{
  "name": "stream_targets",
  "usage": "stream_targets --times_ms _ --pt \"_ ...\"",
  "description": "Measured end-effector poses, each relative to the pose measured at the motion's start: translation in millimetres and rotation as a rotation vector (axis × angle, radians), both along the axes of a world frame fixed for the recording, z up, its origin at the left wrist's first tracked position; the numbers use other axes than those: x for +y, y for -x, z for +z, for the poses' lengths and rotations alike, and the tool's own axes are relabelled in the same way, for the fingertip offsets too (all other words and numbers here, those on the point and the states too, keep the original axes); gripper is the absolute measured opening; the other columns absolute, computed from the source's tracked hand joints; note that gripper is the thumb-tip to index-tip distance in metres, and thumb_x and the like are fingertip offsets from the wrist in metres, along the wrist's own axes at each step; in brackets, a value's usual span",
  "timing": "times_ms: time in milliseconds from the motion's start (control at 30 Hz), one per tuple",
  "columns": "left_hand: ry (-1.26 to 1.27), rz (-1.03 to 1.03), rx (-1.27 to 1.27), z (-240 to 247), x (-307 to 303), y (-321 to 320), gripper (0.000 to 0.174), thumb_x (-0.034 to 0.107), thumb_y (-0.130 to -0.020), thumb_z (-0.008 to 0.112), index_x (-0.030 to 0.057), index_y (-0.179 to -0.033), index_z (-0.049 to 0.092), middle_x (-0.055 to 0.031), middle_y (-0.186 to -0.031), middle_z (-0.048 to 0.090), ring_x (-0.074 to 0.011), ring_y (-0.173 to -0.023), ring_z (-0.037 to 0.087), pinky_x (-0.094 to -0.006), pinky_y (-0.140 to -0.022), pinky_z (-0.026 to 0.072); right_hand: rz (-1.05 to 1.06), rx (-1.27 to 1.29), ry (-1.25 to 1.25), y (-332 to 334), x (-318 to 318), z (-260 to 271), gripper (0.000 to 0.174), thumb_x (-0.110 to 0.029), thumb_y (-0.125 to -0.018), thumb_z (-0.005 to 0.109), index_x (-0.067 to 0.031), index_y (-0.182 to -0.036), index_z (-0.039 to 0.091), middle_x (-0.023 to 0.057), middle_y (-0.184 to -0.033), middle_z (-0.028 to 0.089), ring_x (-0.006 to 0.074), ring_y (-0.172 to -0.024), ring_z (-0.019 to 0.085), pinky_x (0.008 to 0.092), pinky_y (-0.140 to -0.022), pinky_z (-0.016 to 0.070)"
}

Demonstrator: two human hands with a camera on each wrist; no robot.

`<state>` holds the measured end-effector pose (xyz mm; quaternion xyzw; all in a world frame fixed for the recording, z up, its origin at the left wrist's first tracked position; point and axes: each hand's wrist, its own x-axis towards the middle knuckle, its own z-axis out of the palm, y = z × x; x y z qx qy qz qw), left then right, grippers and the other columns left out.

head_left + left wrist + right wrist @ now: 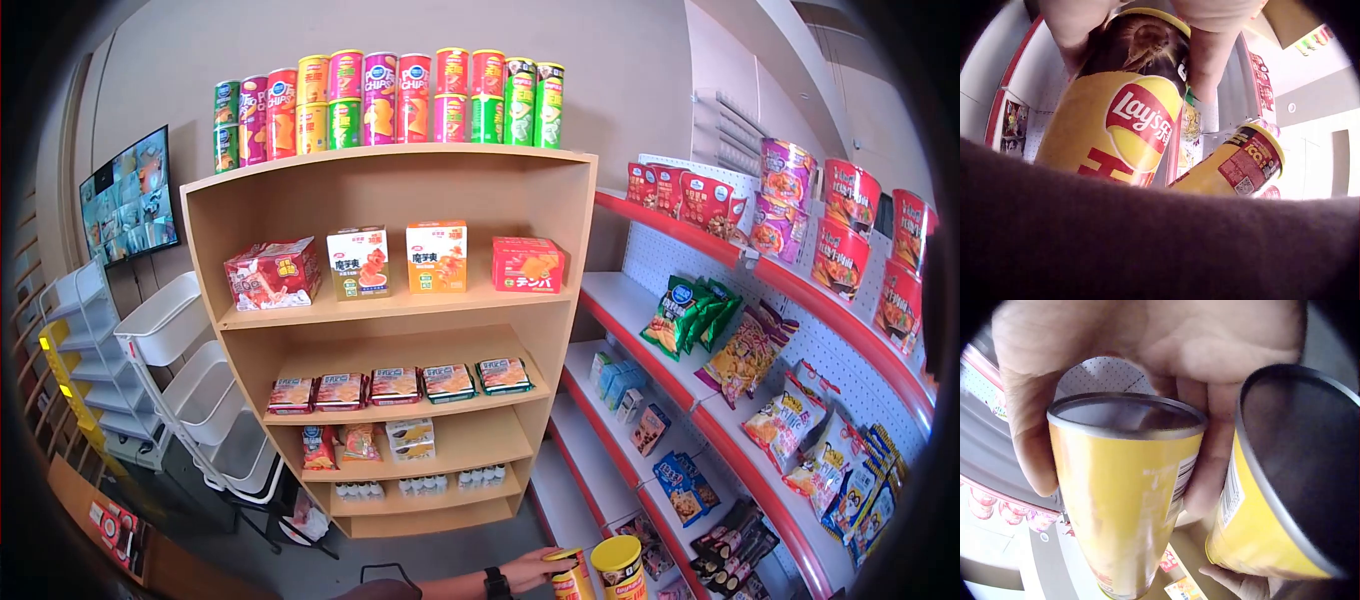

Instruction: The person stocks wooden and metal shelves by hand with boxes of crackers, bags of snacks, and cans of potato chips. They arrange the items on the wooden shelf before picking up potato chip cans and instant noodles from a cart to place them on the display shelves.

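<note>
My left hand, a black watch on its wrist, grips a yellow Lay's chip can at the bottom edge of the head view. In the left wrist view its fingers curl around the can's upper end. Just to the right stands a second yellow can, also seen in the left wrist view. My right hand wraps around that can, thumb on the left, fingers on the right. The left-hand can is close beside it. The right hand is out of the head view.
A wooden shelf unit ahead holds snack boxes, with chip cans along its top. Red-edged white wall shelves with snack bags run along the right. White basket racks stand to the left under a wall monitor.
</note>
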<state>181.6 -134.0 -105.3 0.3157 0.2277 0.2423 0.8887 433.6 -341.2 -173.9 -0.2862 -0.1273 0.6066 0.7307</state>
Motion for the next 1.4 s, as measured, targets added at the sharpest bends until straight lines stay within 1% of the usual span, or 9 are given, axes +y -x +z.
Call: stream_targets --times_ms 67,133,167,267,400,433,533,933,1400 --pt "0.069 -0.15 -0.058 20 -7 0 0.055 0.013 -0.096 0.071 0.0057 -0.144 0.045 -0.0097 -0.14 0.057 -0.0198 -0.125 0.056 -0.0389 -0.106 0.0478 -0.009 -0.018 -0.021 -1 -2 4 0.085 -0.045 -0.081 0.072 -0.0027 -0.148 0.043 0.0172 -0.136 0.059 0.0359 -0.119 0.059 0.05 -0.101 0.0487" --pt "0.017 -0.269 -0.04 -17 -13 -12 0.075 0.008 -0.093 0.073 0.0058 -0.155 0.031 -0.0151 -0.146 0.053 -0.0289 -0.128 0.057 -0.045 -0.111 0.0446 -0.042 0.061 0.0 -2 -4 -6 0.079 -0.046 -0.081 0.071 -0.0044 -0.144 0.048 0.0157 -0.126 0.063 0.0333 -0.106 0.062 0.0484 -0.09 0.0514" --pt "-0.251 -0.39 -0.122 -58 -8 -25 0.075 0.012 -0.093 0.074 0.0085 -0.155 0.032 -0.0136 -0.151 0.049 -0.029 -0.131 0.055 -0.045 -0.113 0.043 -0.034 0.072 -0.036 -3 -1 -10 0.079 -0.045 -0.082 0.071 -0.0043 -0.145 0.047 0.0157 -0.129 0.063 0.0338 -0.109 0.062 0.0493 -0.091 0.0509" --pt "-0.023 -0.433 -0.071 28 -24 -6 0.053 0.012 -0.092 0.075 0.0079 -0.14 0.051 -0.0066 -0.137 0.059 -0.0173 -0.125 0.057 -0.0373 -0.103 0.0503 -0.044 0.061 -0.094 10 1 23 0.08 -0.042 -0.082 0.072 -0.0042 -0.147 0.045 0.0156 -0.135 0.061 0.035 -0.117 0.06 0.0509 -0.098 0.0492" --pt "-0.179 -0.353 -0.009 37 -19 -11 0.064 0.009 -0.087 0.079 0.0108 -0.143 0.049 -0.0059 -0.138 0.06 -0.0195 -0.129 0.056 -0.0407 -0.108 0.0474 -0.054 0.031 -0.119 21 5 38 0.085 -0.039 -0.08 0.074 -0.0039 -0.15 0.042 0.0159 -0.144 0.056 0.0365 -0.128 0.055 0.0528 -0.108 0.0447" --pt "-0.242 -0.328 0.002 39 -18 -12 0.068 0.006 -0.086 0.079 0.01 -0.145 0.046 -0.0059 -0.14 0.059 -0.0206 -0.129 0.055 -0.0404 -0.11 0.0452 -0.037 0.108 -0.162 20 4 46 0.082 -0.024 -0.076 0.078 -0.0038 -0.148 0.044 0.015 -0.144 0.055 0.0327 -0.131 0.054 0.0501 -0.11 0.0434" --pt "-0.273 -0.245 -0.049 54 -17 -15 0.07 0.004 -0.086 0.078 0.0095 -0.147 0.045 -0.0059 -0.141 0.058 -0.02 -0.13 0.055 -0.0387 -0.112 0.043 -0.013 0.047 -0.137 21 0 67 0.081 -0.019 -0.076 0.078 -0.0039 -0.147 0.044 0.0145 -0.143 0.056 0.0312 -0.13 0.055 0.0487 -0.11 0.0436" --pt "-0.307 -0.17 -0.189 65 -10 -5 0.064 0.002 -0.086 0.077 0.0084 -0.144 0.049 -0.0058 -0.137 0.061 -0.0174 -0.128 0.056 -0.037 -0.111 0.043 0.429 -0.66 -0.022 30 10 138 0.077 0.004 -0.076 0.08 -0.0051 -0.144 0.044 0.0102 -0.135 0.059 0.0214 -0.122 0.058 0.0388 -0.106 0.0458" --pt "-0.534 -0.32 -0.057 91 -11 5 0.066 0.003 -0.082 0.082 0.0061 -0.14 0.051 -0.005 -0.134 0.062 -0.0165 -0.125 0.057 -0.0352 -0.108 0.0449 0.485 -0.659 -0.059 55 29 166 0.088 -0.002 -0.078 0.083 -0.0064 -0.152 0.037 0.0088 -0.141 0.056 0.0201 -0.127 0.056 0.0358 -0.105 0.0468"
